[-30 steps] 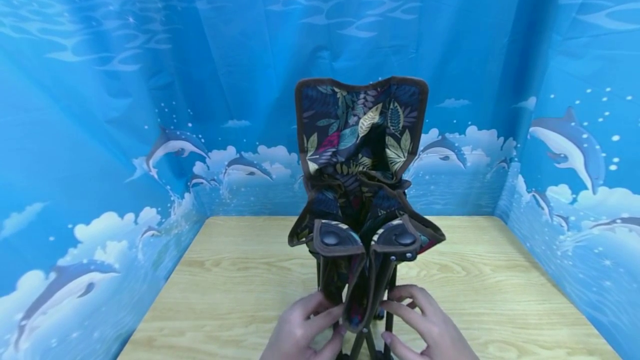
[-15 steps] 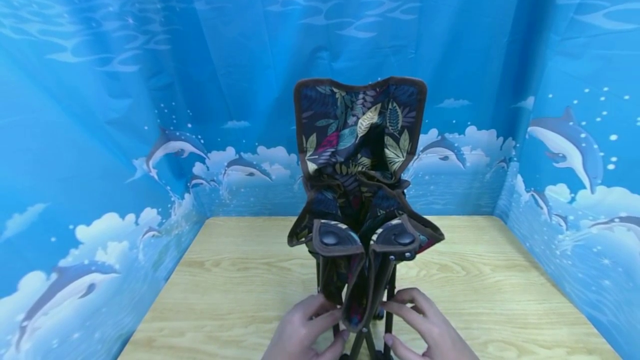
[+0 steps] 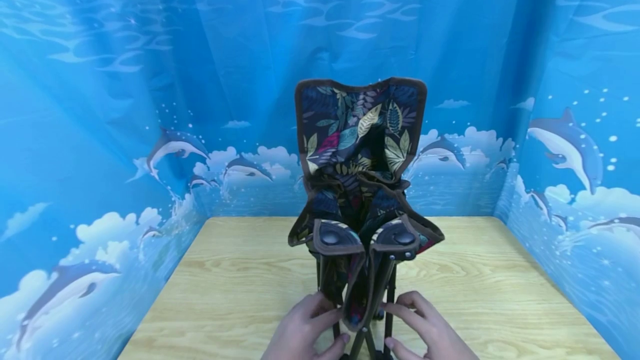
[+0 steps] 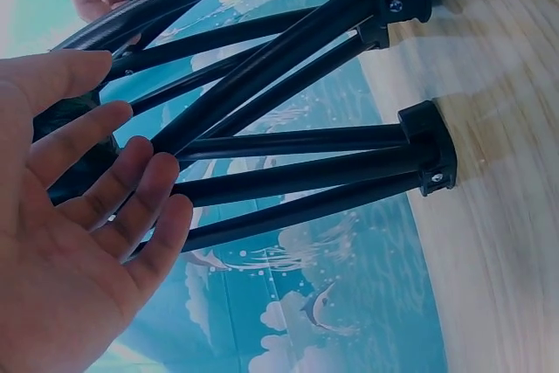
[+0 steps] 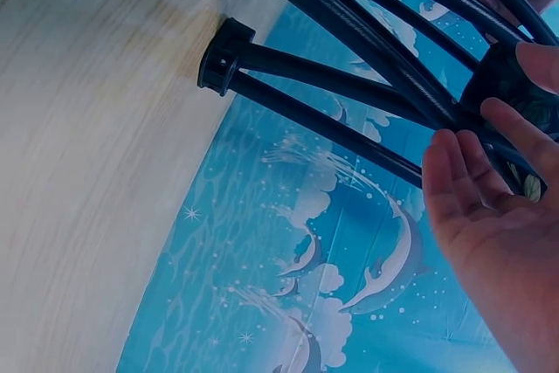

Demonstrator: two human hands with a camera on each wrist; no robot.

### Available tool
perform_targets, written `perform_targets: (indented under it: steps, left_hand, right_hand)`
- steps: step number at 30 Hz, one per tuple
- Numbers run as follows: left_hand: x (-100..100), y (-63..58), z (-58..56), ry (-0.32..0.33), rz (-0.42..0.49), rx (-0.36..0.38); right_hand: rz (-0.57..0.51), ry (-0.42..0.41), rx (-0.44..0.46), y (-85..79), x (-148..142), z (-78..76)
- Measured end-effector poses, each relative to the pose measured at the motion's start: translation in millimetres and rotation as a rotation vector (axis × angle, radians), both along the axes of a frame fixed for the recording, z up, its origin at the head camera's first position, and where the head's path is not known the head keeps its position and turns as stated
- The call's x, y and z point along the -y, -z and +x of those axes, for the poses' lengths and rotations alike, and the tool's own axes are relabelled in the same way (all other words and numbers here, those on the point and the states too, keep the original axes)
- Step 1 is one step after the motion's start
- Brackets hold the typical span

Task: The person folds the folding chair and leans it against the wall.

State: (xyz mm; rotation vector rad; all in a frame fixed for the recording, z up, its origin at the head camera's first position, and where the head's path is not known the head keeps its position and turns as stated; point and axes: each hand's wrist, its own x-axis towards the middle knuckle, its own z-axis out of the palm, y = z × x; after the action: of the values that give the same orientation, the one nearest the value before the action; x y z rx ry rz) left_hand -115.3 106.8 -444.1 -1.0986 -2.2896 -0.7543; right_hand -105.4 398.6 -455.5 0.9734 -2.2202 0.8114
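A small folding chair (image 3: 357,126) with dark leaf-print fabric and brown edging stands partly folded in the middle of the table. Its armrest ends and drooping seat front face me. Low on the left side, my left hand (image 3: 302,329) is at the black tube legs; in the left wrist view its fingers lie nearly straight against the tubes (image 4: 306,176). Opposite it, my right hand (image 3: 430,329) has its fingertips at the right front tubes, fingers extended and loose in the right wrist view beside the leg (image 5: 349,85). Fabric hides part of the frame.
The wood-grain table (image 3: 225,271) extends around the chair. Black plastic feet (image 4: 428,150) join the tube ends at the tabletop. A blue curtain (image 3: 250,71) printed with dolphins and clouds closes off the back and both sides.
The chair has stayed in place. Both hands remain at the lower frame, with only very slight finger shifts.
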Motion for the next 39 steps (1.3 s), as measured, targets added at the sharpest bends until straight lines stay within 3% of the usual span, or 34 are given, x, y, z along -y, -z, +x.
perform_targets:
  steps: [6,13,19,25,28,33,36,39]
  left_hand:
    - [0,0.5,1.5,-0.045,-0.020,0.042]
    - [0,2.0,4.0,-0.099,-0.044,0.025]
    - [1,3.5,5.7,-0.112,-0.066,0.040]
    - [4,4.9,7.1,-0.114,-0.123,0.067]
    - [4,3.9,8.0,-0.108,-0.174,0.142]
    - [2,1.0,6.9,-0.127,-0.293,0.341]
    - [-1,0.5,5.8,-0.151,-0.344,0.458]
    - [-3,0.2,4.7,-0.166,-0.371,0.554]
  right_hand:
    - [0.017,0.011,0.069,2.3,-1,1.7]
    - [0.056,-0.020,0.193,7.1,-6,0.1]
    - [0.078,-0.045,0.211,12.8,-8,-1.7]
    - [0.104,-0.069,0.316,15.3,-10,-3.0]
    - [0.125,-0.103,0.416,15.3,-12,-5.5]
    - [0.141,-0.172,0.648,13.5,-14,-10.6]
    - [0.146,-0.202,0.688,14.3,-14,-12.2]
    - [0.159,-0.223,0.672,16.5,-13,-13.6]
